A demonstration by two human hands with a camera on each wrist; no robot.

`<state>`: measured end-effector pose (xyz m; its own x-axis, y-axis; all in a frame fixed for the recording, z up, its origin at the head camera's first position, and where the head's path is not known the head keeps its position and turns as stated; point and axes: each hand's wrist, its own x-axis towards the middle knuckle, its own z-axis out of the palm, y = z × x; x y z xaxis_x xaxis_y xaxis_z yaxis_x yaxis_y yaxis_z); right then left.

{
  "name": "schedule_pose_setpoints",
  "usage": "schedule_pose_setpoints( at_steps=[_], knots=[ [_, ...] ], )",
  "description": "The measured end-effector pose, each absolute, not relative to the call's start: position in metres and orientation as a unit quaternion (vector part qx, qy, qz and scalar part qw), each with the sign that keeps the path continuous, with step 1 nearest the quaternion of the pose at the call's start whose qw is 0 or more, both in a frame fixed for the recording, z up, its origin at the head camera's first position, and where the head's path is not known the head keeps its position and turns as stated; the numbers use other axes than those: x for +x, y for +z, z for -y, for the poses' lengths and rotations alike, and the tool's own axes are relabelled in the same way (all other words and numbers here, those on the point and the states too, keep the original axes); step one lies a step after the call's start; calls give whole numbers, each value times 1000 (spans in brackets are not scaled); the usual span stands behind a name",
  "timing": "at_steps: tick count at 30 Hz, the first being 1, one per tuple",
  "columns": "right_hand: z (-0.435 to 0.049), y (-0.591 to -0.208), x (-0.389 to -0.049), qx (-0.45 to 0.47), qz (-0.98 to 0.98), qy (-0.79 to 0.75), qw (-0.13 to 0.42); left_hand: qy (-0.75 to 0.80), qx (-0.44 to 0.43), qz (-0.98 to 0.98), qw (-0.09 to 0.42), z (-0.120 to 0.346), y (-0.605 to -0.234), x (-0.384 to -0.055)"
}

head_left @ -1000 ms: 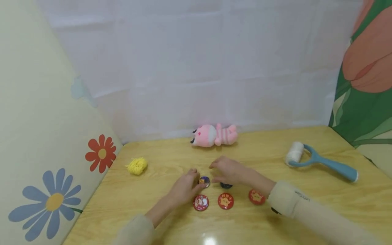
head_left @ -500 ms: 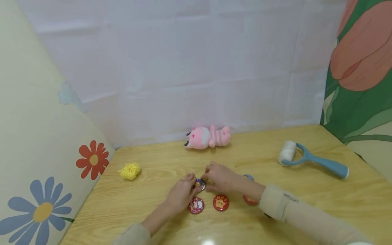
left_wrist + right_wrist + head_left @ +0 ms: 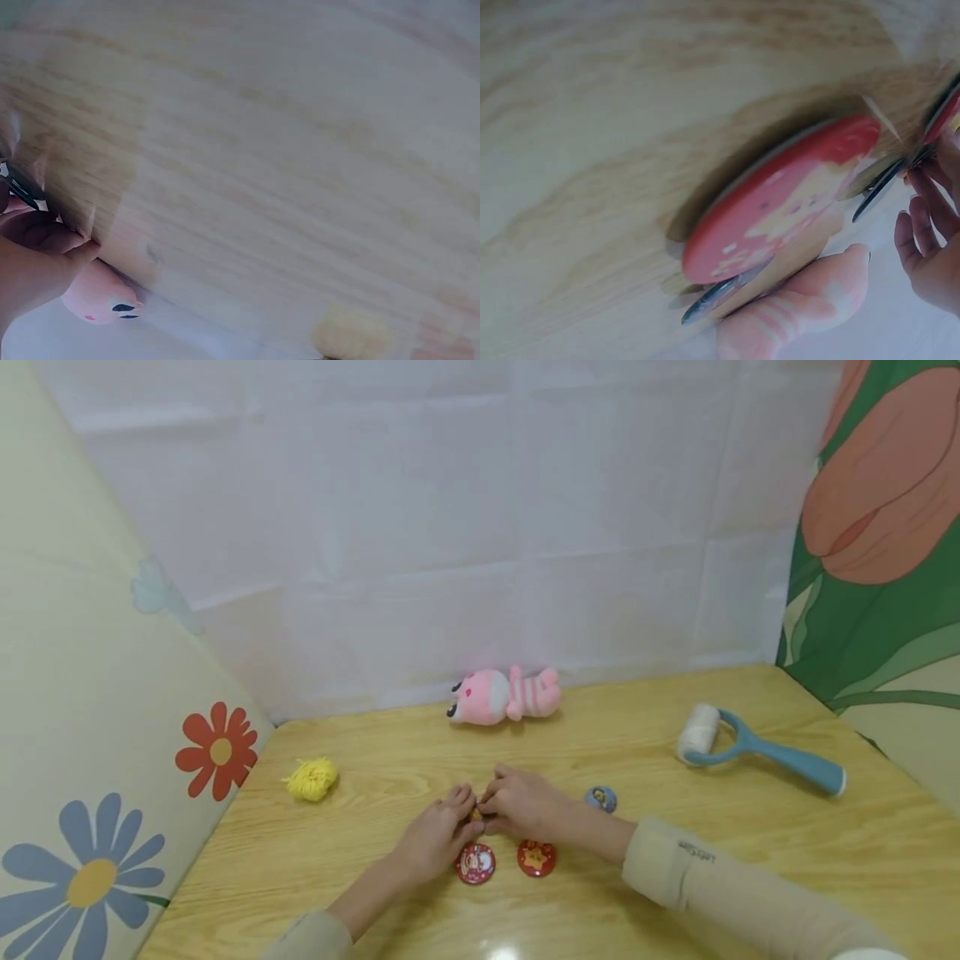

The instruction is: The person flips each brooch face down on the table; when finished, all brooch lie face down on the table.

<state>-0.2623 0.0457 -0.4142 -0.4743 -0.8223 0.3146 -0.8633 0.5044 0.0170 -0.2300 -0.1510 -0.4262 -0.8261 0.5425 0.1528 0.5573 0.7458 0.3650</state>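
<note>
In the head view, a small round button badge with an orange patch [image 3: 477,814] lies on the table between both hands and is mostly covered by fingers. My left hand [image 3: 433,843] holds its left side, thumb nearer me. From the right, my right hand [image 3: 525,806] pinches its edge. Just below are a red badge with a white figure [image 3: 476,864] and a red star badge [image 3: 536,858]. A blue badge [image 3: 601,799] sits beyond the right forearm. The right wrist view shows another red badge [image 3: 780,202] up close and a dark badge [image 3: 877,191] nearer the fingers.
A pink striped plush toy [image 3: 502,697] lies at the table's back edge. Yellow yarn [image 3: 311,779] is at the left, and a blue-handled lint roller [image 3: 765,750] at the right. A white sheet [image 3: 420,527] hangs behind the wooden table [image 3: 375,910].
My right hand has moved left to the orange-patched badge and now grips its edge; my left hand stays there. The blue badge has come into view as the right arm shifted.
</note>
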Motion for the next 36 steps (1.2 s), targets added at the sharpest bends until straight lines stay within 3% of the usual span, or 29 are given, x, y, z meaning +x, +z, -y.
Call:
schedule_pose_setpoints(
  at_steps=[8, 17, 24, 32, 36],
  knots=[
    [-46, -415, -261, 490, 858, 64, 138, -189, -293, 937, 24, 150, -428, -227],
    [-45, -420, -259, 496, 849, 17, 182, -178, -296, 938, 40, 152, -430, -224],
    [-41, -418, -256, 447, 874, 2, 190, -195, -283, 936, 71, 149, -432, -226],
    [-36, -421, -257, 413, 867, 73, 269, -208, -254, 940, 89, 148, -435, -227],
    [-33, -420, -256, 381, 878, 131, 257, -222, -237, 941, 95, 148, -436, -226]
  ],
)
